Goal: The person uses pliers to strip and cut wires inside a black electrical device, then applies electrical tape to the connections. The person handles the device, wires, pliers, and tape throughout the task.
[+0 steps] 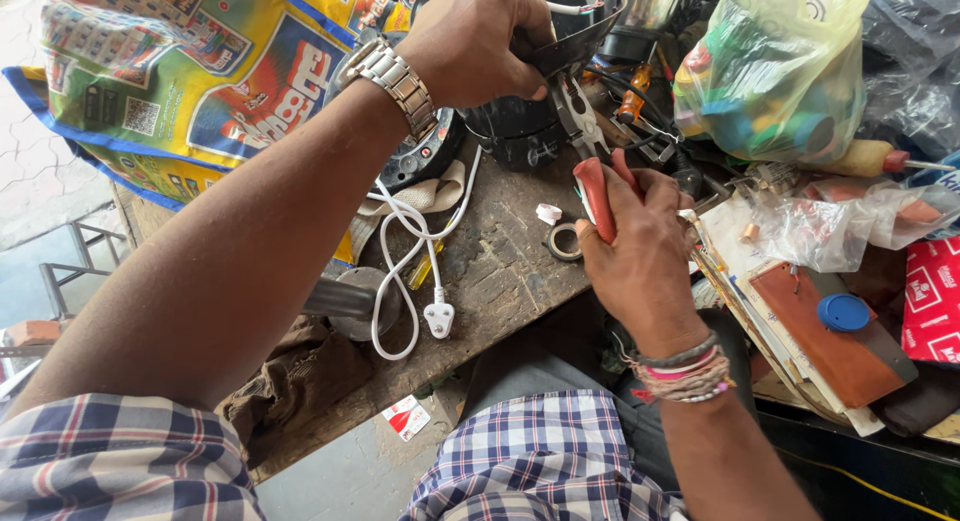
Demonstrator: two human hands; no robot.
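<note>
My left hand (475,36), with a metal watch on its wrist, grips the rim of a black round appliance housing (520,126) at the top centre; coloured wires show inside it. My right hand (635,246), with thread bands at the wrist, is closed on the red handles of a pair of pliers (590,151). The metal jaws of the pliers point up at the housing's lower edge, just below my left thumb.
A white power cord with plug (438,319) lies on the worn wooden bench (500,271). A roll of black tape (563,242) sits beside my right hand. A printed sack (200,71) lies left, a yellow plastic bag (775,71) right, and boards with a blue lid (843,312) lower right.
</note>
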